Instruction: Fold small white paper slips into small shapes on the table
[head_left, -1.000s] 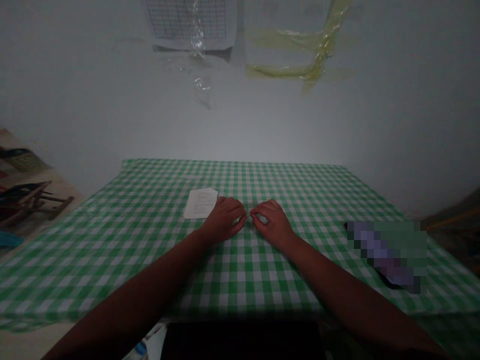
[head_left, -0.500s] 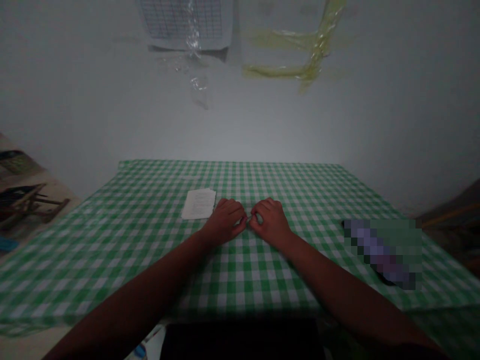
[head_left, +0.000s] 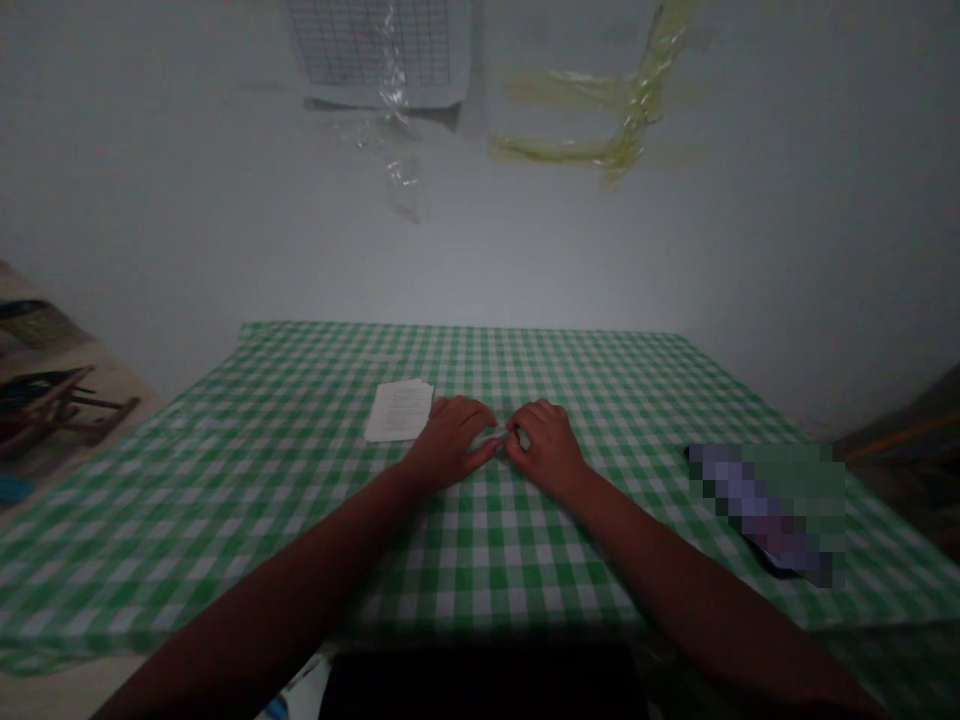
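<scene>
— Where is the small pale piece (head_left: 511, 437)?
— In the middle of the checked tablecloth (head_left: 300, 500), between our left hand (head_left: 450, 442) and our right hand (head_left: 546, 448).
— Do we grip it?
— The right fingers are curled closed on it, we judge. The left hand lies flatter, and there we cannot tell.
— How far is the work?
— Under way, we think; nothing finished shows. The white sheet (head_left: 400, 410) lies untouched, far-left.
— Its direction?
— It seems to run left to right, but it is too small to be sure.
</scene>
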